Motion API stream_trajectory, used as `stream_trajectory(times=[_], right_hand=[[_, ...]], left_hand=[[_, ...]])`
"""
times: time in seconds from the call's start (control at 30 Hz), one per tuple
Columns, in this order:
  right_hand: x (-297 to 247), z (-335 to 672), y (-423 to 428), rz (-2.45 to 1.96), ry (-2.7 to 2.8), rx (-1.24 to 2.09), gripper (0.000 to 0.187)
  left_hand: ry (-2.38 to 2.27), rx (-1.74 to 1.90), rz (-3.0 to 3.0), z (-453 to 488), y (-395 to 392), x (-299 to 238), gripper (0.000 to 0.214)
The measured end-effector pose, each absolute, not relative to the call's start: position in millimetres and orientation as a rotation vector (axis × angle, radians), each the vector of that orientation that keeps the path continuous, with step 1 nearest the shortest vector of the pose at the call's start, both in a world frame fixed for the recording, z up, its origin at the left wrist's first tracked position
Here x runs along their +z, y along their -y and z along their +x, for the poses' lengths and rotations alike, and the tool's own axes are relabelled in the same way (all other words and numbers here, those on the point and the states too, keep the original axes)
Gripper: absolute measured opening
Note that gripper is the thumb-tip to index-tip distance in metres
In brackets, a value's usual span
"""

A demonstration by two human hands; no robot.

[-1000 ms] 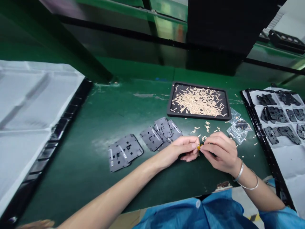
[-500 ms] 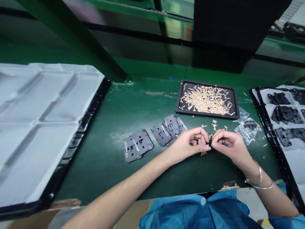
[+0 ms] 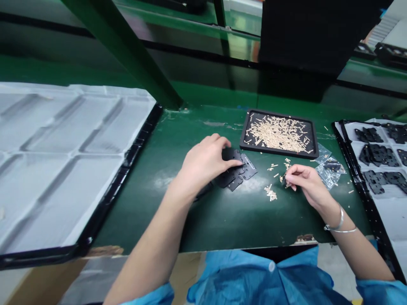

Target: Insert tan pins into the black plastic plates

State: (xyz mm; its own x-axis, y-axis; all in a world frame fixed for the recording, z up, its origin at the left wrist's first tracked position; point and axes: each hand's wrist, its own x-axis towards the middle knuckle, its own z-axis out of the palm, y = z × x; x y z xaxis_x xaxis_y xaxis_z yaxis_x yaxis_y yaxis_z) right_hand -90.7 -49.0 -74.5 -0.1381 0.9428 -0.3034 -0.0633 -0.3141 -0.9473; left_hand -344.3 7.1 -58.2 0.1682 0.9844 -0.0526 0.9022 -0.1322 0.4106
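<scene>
My left hand (image 3: 205, 161) is curled over a cluster of flat black plates, its thumb and fingers around a black plate (image 3: 225, 178) that looks tilted. Beside it, another black plate with a pale strip (image 3: 249, 166) lies on the bench. The palm hides part of the cluster, and a dark edge shows below the wrist. My right hand (image 3: 300, 180) is closed in a pinch above the bench; what sits between its fingertips is too small to name. Near those fingers lie small loose beige strips (image 3: 271, 193).
A black tray (image 3: 276, 151) heaped with beige strips stands behind the hands. Clear plastic bags (image 3: 330, 171) lie to the right. At far right, a lined tray (image 3: 386, 203) holds black parts. A white compartmented tray (image 3: 92, 182) is at left, near a green post (image 3: 136, 59).
My hands have come apart: the left moved left onto the black plates and grasped one, while the right stayed near the loose strips, still pinched. The camera view shifted slightly.
</scene>
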Motion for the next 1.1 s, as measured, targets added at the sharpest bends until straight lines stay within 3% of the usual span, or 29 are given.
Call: stream_trajectory(times=[0.13, 0.53, 0.77, 0.97, 1.1], right_hand=[[-77, -90, 47, -1.332, 1.060, 1.588, 0.023], [-70, -97, 51, -1.307, 1.054, 1.652, 0.021], [-69, -95, 52, -1.265, 1.044, 1.674, 0.021], [-68, -98, 55, -1.280, 1.135, 1.593, 0.017], [-66, -104, 60, -1.286, 1.237, 1.366, 0.012]], left_hand=[[-1.760, 0.088, 2.162, -353, -14, -63, 0.048], [-1.670, 0.052, 2.185, -351, -15, -68, 0.051], [-1.393, 0.389, 1.941, -356, -11, -58, 0.016], [-1.253, 0.891, 1.425, -329, 1, -56, 0.024], [-1.054, 0.960, 1.003, -294, 20, -68, 0.037]])
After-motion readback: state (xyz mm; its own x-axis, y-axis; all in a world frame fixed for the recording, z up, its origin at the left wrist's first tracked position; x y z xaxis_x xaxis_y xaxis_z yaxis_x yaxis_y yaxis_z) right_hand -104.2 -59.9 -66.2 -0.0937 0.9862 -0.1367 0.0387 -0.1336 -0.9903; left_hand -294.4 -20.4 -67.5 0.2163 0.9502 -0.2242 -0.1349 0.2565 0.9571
